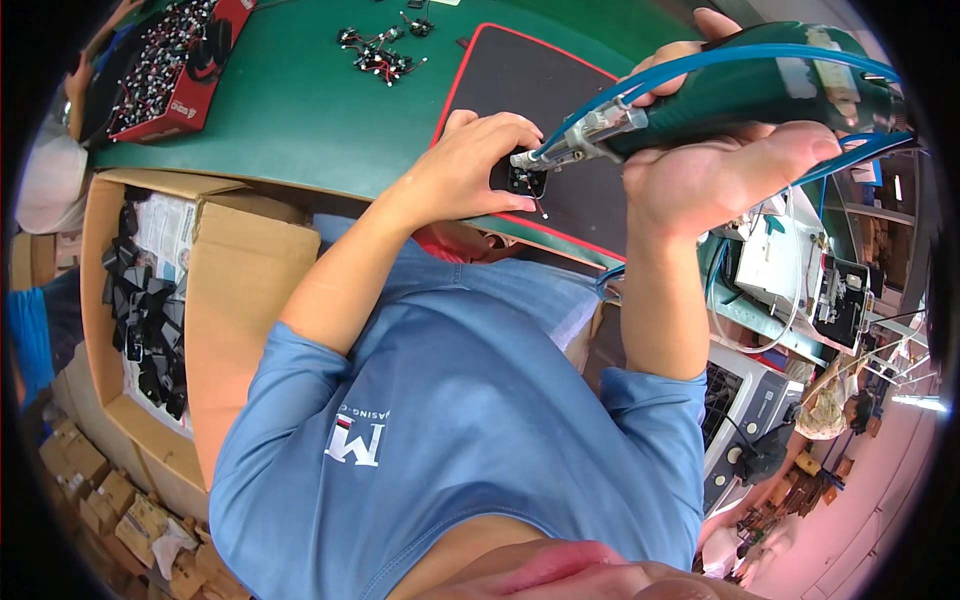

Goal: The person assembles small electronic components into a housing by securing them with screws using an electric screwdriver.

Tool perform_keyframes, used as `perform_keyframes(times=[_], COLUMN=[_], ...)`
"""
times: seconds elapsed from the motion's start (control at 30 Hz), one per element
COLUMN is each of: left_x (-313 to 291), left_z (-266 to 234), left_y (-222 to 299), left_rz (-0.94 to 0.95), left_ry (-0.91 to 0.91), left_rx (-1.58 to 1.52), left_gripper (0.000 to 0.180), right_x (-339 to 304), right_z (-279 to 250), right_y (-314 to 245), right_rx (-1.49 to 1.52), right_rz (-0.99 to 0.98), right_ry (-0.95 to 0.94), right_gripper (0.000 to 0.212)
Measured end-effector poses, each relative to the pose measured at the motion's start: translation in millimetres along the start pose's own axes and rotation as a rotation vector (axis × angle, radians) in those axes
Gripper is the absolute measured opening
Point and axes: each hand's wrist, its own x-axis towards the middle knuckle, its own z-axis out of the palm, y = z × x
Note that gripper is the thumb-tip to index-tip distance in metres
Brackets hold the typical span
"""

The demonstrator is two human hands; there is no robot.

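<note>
Steadying a small black boxy part (pixel 526 183) near the green counter's (pixel 270 110) edge, the left grip (pixel 465 165) pinches it; the right grip (pixel 700 180) clasps a green cylindrical tool (pixel 740 90), probably for aiming.

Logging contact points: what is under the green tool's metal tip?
A small black piece, held in the left hand, a thin wire trailing from it. The tip hides part of the piece, and any contact.

A red box (pixel 185 112) heaped with small wired parts (pixel 160 62) stands at the left of the green tabletop (pixel 280 110). Near the edge, an open carton (pixel 250 270) holds black pieces (pixel 150 335). Brown boxes (pixel 75 460) crowd the lower left.
</note>
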Motion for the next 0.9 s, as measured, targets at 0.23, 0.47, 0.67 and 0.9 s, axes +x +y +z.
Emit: perform_keyframes(times=[0.23, 0.47, 0.67, 0.9], left_x=[-3, -2, -1, -3], left_z=[2, 1, 0, 3], left_y=[0, -1, -2, -3], left_rz=[0.038, 0.011, 0.032, 0.029], left_ry=[0.037, 0.019, 0.025, 0.036], left_rx=[0.003, 0.002, 0.007, 0.001], left_gripper=[0.063, 0.064, 0.064, 0.066], right_x=[-4, -4, -2, -5], right_z=[-25, -24, -27, -27], right_y=[26, 25, 27, 29], right_rx=[-0.083, -0.117, -0.082, -0.153], right_rz=[-0.014, -0.007, -0.02, 0.002], right_ry=[-0.111, -0.083, -0.125, -0.146], right_gripper=[0.102, 0.112, 0.112, 0.112])
